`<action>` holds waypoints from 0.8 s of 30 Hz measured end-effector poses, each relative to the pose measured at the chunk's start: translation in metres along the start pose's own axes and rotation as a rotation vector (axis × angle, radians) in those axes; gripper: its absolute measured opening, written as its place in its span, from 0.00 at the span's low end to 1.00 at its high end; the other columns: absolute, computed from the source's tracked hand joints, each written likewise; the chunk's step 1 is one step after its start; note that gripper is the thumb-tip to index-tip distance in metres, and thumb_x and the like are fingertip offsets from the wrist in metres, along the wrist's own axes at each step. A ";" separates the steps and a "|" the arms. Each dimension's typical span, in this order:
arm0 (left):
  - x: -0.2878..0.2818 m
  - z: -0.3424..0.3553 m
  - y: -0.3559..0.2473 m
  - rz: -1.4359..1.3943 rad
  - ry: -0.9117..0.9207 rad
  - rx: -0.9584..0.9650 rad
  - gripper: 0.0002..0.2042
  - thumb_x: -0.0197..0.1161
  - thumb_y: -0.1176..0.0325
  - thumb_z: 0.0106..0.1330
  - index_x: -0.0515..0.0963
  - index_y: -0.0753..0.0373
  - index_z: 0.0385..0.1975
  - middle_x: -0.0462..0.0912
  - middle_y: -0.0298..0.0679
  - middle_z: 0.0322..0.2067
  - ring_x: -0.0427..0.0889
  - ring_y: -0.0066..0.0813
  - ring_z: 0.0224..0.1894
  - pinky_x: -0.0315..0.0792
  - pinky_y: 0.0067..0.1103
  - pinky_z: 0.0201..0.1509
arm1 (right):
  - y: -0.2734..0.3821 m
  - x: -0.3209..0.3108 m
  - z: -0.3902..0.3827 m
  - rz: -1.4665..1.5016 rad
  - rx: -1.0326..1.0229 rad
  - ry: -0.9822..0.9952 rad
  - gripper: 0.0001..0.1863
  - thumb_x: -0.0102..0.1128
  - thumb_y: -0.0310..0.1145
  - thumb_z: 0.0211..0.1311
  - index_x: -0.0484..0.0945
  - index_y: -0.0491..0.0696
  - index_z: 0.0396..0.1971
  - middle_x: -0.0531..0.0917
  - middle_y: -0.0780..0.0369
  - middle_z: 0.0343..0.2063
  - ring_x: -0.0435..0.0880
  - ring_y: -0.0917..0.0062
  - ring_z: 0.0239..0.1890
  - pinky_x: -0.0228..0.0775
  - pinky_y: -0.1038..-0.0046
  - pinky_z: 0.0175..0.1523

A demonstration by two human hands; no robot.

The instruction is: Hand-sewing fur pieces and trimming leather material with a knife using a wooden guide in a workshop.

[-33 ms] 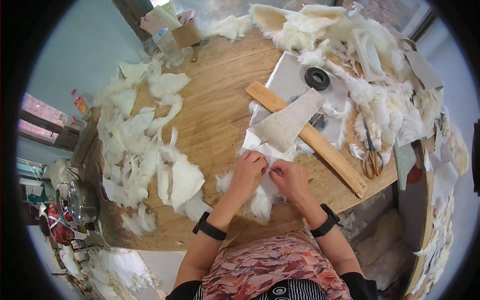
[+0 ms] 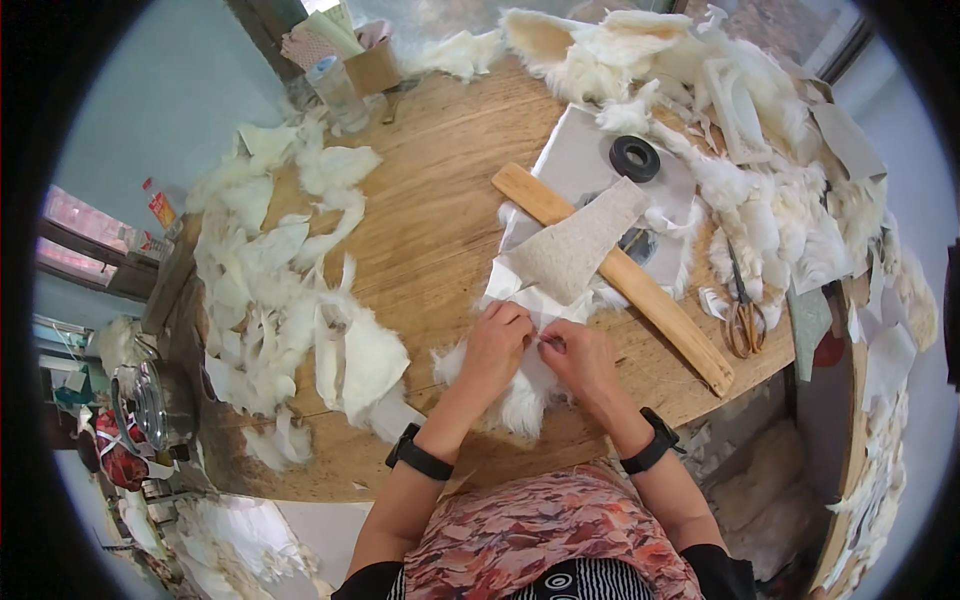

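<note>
A piece of white fur pelt (image 2: 523,405) lies at the table's near edge, its long hair hanging toward me. My left hand (image 2: 493,345) is closed on its left part, fingers bent over the pale skin side. Thumb and fingertips pinched, my right hand (image 2: 582,362) grips the same piece just to the right; anything finer between those fingertips is too small to make out. Beyond my hands, a beige fan-shaped template (image 2: 570,245) rests across a wooden bar (image 2: 660,318).
A black ring (image 2: 634,158) sits on a pale sheet (image 2: 570,140) behind the template. Scissors (image 2: 742,325) lie at the right. White fur scraps (image 2: 265,300) cover the table's left side, with more pelts (image 2: 610,45) heaped at the far right. A clear jar (image 2: 338,95) stands far left.
</note>
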State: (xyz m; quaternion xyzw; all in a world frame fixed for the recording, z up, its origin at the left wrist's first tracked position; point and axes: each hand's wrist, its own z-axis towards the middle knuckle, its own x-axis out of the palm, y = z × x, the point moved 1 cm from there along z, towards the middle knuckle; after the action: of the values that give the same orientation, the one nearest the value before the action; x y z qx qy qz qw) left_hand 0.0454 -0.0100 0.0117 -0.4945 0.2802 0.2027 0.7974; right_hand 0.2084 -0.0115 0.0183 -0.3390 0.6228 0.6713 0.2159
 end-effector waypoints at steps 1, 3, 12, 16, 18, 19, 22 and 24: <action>0.001 0.001 0.000 -0.007 -0.013 -0.011 0.07 0.64 0.82 0.48 0.77 0.64 0.26 0.79 0.39 0.35 0.76 0.42 0.42 0.72 0.31 0.44 | -0.002 0.002 0.001 -0.001 -0.001 -0.001 0.10 0.68 0.34 0.50 0.83 0.48 0.33 0.82 0.60 0.20 0.83 0.68 0.23 0.73 0.70 0.32; 0.002 0.002 0.001 -0.015 -0.026 -0.020 0.07 0.64 0.82 0.48 0.77 0.64 0.26 0.78 0.39 0.34 0.76 0.42 0.42 0.72 0.31 0.43 | -0.006 0.004 0.000 0.084 -0.011 -0.029 0.09 0.67 0.34 0.51 0.83 0.47 0.31 0.81 0.60 0.18 0.81 0.71 0.21 0.72 0.72 0.31; 0.002 -0.003 0.011 -0.134 -0.015 -0.091 0.09 0.67 0.81 0.46 0.79 0.62 0.27 0.79 0.38 0.34 0.76 0.41 0.42 0.71 0.30 0.45 | 0.003 -0.032 0.002 0.381 -0.003 -0.010 0.07 0.58 0.28 0.63 0.79 0.49 0.39 0.81 0.62 0.24 0.81 0.73 0.26 0.71 0.73 0.33; 0.003 -0.001 0.010 -0.143 -0.010 -0.108 0.09 0.68 0.81 0.46 0.79 0.62 0.27 0.79 0.37 0.34 0.76 0.41 0.43 0.71 0.30 0.46 | 0.013 -0.045 0.021 0.231 -0.357 -0.048 0.04 0.54 0.27 0.65 0.79 0.48 0.35 0.82 0.59 0.25 0.82 0.67 0.28 0.72 0.69 0.35; 0.003 -0.003 0.012 -0.151 -0.012 -0.123 0.09 0.68 0.81 0.46 0.79 0.62 0.27 0.79 0.37 0.34 0.76 0.41 0.43 0.71 0.30 0.46 | 0.012 -0.039 0.024 -0.033 -0.326 0.188 0.06 0.55 0.32 0.63 0.79 0.49 0.35 0.83 0.54 0.29 0.82 0.56 0.32 0.73 0.59 0.38; 0.004 -0.003 0.013 -0.160 -0.012 -0.116 0.08 0.68 0.80 0.47 0.79 0.62 0.26 0.79 0.37 0.34 0.76 0.40 0.43 0.71 0.30 0.46 | 0.009 -0.036 0.026 -0.035 -0.326 0.189 0.06 0.55 0.32 0.63 0.79 0.49 0.35 0.83 0.54 0.29 0.82 0.56 0.32 0.73 0.59 0.38; 0.004 -0.002 0.013 -0.172 -0.011 -0.114 0.07 0.67 0.80 0.48 0.79 0.62 0.26 0.79 0.36 0.34 0.76 0.40 0.42 0.70 0.30 0.46 | -0.005 -0.025 0.032 -0.029 -0.276 0.180 0.05 0.56 0.32 0.61 0.79 0.48 0.32 0.83 0.53 0.28 0.82 0.55 0.33 0.73 0.58 0.39; 0.004 -0.003 0.013 -0.175 -0.009 -0.122 0.07 0.67 0.79 0.48 0.79 0.61 0.26 0.79 0.36 0.33 0.76 0.40 0.42 0.70 0.30 0.46 | -0.009 -0.023 0.033 0.064 -0.268 0.162 0.04 0.56 0.31 0.60 0.78 0.48 0.31 0.82 0.53 0.27 0.82 0.54 0.33 0.72 0.58 0.38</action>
State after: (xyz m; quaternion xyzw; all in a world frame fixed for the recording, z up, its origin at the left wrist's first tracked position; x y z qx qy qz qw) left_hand 0.0399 -0.0070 -0.0007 -0.5637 0.2194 0.1511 0.7818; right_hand 0.2238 0.0253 0.0286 -0.3977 0.5536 0.7253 0.0965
